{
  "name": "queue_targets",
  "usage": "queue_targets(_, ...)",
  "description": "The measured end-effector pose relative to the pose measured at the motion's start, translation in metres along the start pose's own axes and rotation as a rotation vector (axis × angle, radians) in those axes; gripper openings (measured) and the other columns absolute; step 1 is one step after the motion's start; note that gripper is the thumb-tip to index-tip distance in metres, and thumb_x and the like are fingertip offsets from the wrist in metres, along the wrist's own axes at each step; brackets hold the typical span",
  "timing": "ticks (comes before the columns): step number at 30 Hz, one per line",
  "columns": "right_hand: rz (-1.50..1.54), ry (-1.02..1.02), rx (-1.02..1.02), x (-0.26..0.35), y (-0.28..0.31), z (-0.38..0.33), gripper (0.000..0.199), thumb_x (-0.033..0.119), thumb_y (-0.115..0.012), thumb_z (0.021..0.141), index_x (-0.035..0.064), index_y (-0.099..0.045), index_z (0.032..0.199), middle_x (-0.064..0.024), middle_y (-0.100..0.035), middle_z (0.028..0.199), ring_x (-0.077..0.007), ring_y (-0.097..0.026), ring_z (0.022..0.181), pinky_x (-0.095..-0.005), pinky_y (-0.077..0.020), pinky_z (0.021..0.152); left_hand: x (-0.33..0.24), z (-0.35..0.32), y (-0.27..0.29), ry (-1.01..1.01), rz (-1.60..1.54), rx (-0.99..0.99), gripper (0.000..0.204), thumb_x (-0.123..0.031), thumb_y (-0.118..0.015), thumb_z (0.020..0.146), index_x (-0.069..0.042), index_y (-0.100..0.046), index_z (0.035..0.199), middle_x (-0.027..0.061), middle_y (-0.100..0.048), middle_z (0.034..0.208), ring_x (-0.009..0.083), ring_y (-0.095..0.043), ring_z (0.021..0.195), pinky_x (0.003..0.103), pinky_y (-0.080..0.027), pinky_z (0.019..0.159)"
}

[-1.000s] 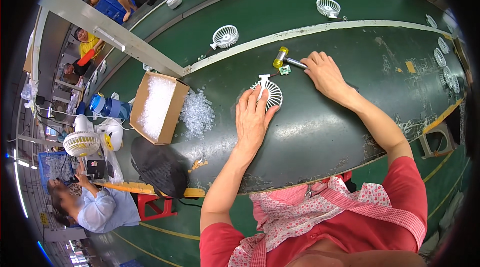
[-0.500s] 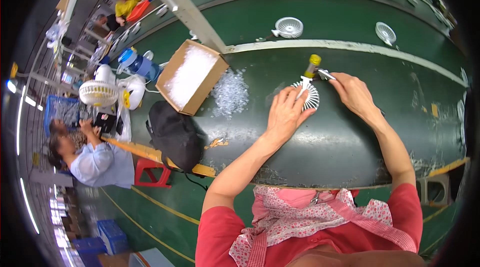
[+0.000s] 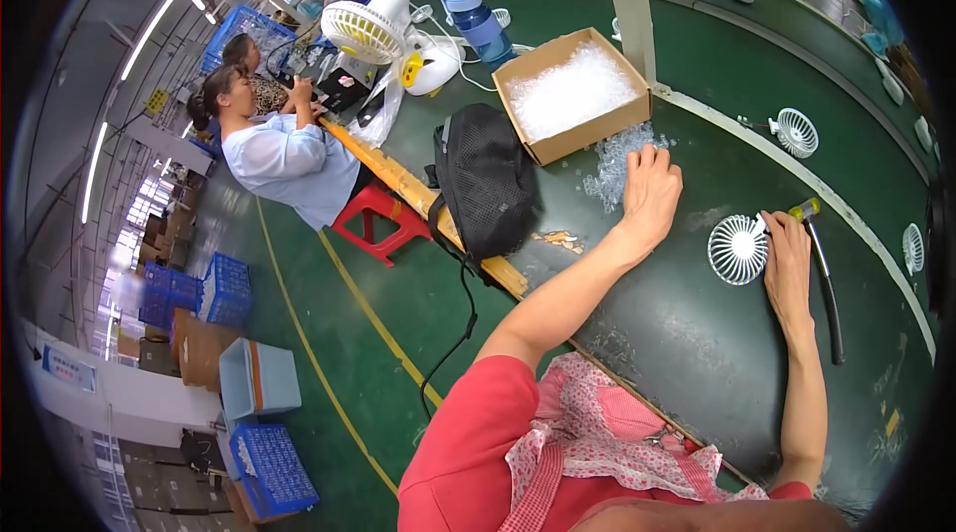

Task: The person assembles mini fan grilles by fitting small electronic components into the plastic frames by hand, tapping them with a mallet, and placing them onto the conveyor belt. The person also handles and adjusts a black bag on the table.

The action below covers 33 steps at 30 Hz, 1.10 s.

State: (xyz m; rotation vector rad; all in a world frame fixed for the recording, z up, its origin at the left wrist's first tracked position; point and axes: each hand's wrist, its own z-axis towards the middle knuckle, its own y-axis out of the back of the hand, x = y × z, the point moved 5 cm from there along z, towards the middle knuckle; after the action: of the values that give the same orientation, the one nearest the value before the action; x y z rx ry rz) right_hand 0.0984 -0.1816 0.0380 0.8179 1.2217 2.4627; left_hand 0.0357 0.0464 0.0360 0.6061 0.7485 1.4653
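My right fingers (image 3: 794, 233) half-curled at neck of fan (image 3: 738, 251), grip unclear; left fingers (image 3: 647, 162) bunched over clear bits (image 3: 607, 179) beside box (image 3: 597, 130), pinch hidden. Fan's right of box, nearer me. Probably light, stiff; ribs could snap, neck's safest.

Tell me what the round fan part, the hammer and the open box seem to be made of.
Round fan part: probably moulded plastic, judging by its white, thin, even ribs.
Hammer: the yellow head looks like plastic; the slim dark handle could be metal or rubber-covered.
Open box: most likely cardboard, with plain, matte brown walls.
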Motion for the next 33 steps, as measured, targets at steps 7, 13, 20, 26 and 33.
queue_targets(7,0.023,0.01,-0.034,-0.002,0.0,0.0,0.031,-0.002,-0.059,0.09,-0.0009,-0.061,0.121,-0.0154,-0.058,0.117,-0.0347,-0.053,0.109,-0.0427,-0.0408,0.096,0.005,0.005,0.004,0.06,0.029,0.036,0.007,-0.002,-0.062,0.072,0.003,-0.066,0.075,0.0158,-0.059,0.085,0.0294,-0.052,0.093,0.041,-0.038,0.082)
queue_targets(13,0.018,0.01,-0.039,-0.001,-0.002,-0.001,0.031,-0.002,-0.059,0.089,-0.0008,-0.061,0.12,-0.0155,-0.058,0.117,-0.0345,-0.053,0.11,-0.0426,-0.0404,0.097,0.008,0.005,0.0,0.054,0.045,0.056,0.007,-0.003,-0.063,0.072,0.001,-0.066,0.076,0.015,-0.06,0.085,0.0289,-0.052,0.093,0.04,-0.038,0.082)
queue_targets(20,0.045,0.005,-0.042,0.005,-0.002,0.005,0.032,-0.003,-0.059,0.089,-0.0008,-0.06,0.12,-0.0159,-0.057,0.118,-0.0349,-0.053,0.111,-0.0423,-0.04,0.098,0.01,0.008,0.006,0.035,0.042,0.043,0.007,-0.004,-0.062,0.073,0.0,-0.066,0.076,0.0149,-0.06,0.086,0.0289,-0.052,0.094,0.04,-0.038,0.082)
queue_targets(26,0.078,0.012,-0.068,-0.001,0.006,-0.01,0.036,-0.008,-0.058,0.086,0.0009,-0.06,0.12,-0.016,-0.056,0.119,-0.0367,-0.052,0.113,-0.0443,-0.0398,0.099,-0.001,0.002,-0.007,0.06,0.094,0.081,0.013,-0.003,-0.062,0.071,-0.004,-0.065,0.083,0.0133,-0.059,0.091,0.0298,-0.052,0.097,0.042,-0.038,0.084)
queue_targets(33,0.066,-0.026,-0.023,-0.004,0.0,-0.009,0.031,-0.007,-0.056,0.087,-0.0025,-0.06,0.117,-0.0172,-0.056,0.117,-0.0368,-0.052,0.109,-0.044,-0.04,0.097,0.001,-0.001,-0.014,0.115,-0.004,0.029,0.01,-0.001,-0.059,0.074,-0.001,-0.065,0.082,0.0142,-0.059,0.089,0.0297,-0.052,0.096,0.041,-0.039,0.084)
